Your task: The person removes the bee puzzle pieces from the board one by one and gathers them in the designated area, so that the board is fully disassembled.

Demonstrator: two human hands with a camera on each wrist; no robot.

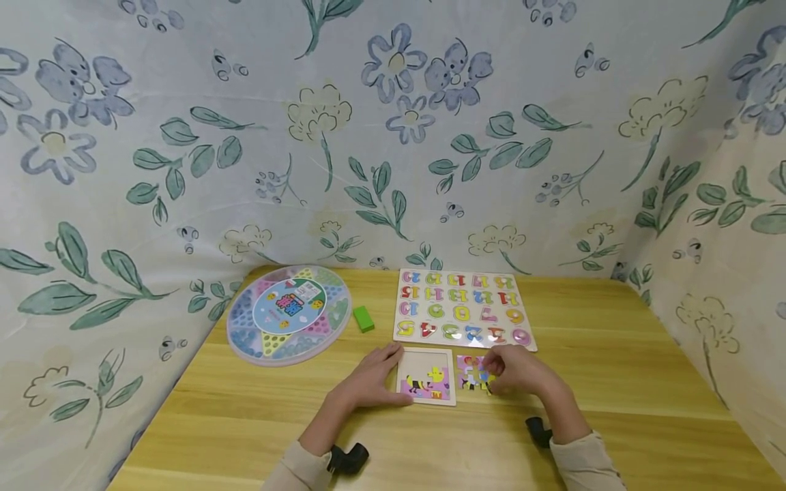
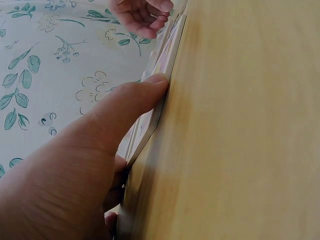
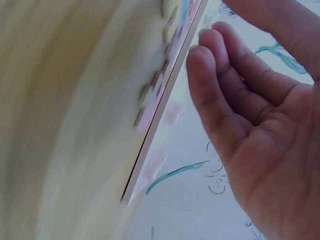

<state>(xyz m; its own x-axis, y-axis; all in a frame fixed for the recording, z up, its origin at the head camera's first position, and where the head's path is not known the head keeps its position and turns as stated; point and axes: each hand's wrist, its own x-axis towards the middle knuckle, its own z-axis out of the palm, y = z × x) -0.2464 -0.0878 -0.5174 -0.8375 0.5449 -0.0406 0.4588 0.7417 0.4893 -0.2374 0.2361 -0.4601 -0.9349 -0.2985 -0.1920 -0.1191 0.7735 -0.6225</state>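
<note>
A small wooden jigsaw tray (image 1: 424, 359) lies on the table, its lower part filled with pieces picturing a yellow-and-black figure. My left hand (image 1: 371, 378) grips this tray at its left side; the thumb (image 2: 145, 92) presses the near edge in the left wrist view, and the other fingers are partly hidden. Just right of the tray sits a cluster of loose jigsaw pieces (image 1: 469, 375) on pink and blue. Over the right part of this cluster is my right hand (image 1: 518, 372). Its fingers (image 3: 215, 95) bend loosely in the right wrist view, with nothing seen between them.
Behind the tray lies a number puzzle board (image 1: 451, 294) with colourful numerals. A green block (image 1: 363, 318) and a round game board (image 1: 334, 320) are to the left. Floral cloth (image 1: 381, 170) hangs along the table's back edge.
</note>
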